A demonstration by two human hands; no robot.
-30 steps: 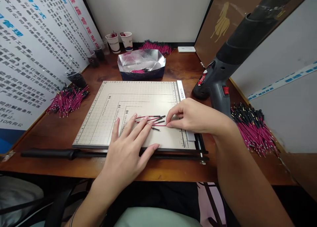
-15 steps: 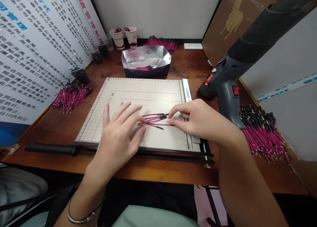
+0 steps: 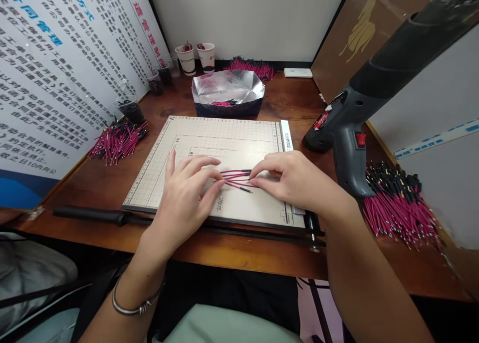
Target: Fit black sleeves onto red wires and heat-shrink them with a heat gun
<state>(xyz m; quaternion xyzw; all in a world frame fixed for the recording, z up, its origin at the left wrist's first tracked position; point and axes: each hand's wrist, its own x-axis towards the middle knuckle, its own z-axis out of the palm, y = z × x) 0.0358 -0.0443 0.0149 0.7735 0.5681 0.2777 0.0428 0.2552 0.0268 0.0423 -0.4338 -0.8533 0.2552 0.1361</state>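
Several thin magenta wires with black sleeved ends lie fanned over the cream paper cutter board. My left hand pinches their left ends between thumb and index finger, its other fingers raised. At the right, my right hand has thumb and index finger closed at the black ends of the wires; its fingertips hide which of them it grips. The cutter's black handle runs along the near edge of the board.
A foil-lined box with wires stands behind the board. Wire piles lie left and far back, with another wire bundle at right. A black heat gun leans over the right side. Paper cups stand at back left.
My left thumb and index finger have closed on the wires' left ends. My right fingertips have moved slightly left along the black ends. The whole view has shifted a little.
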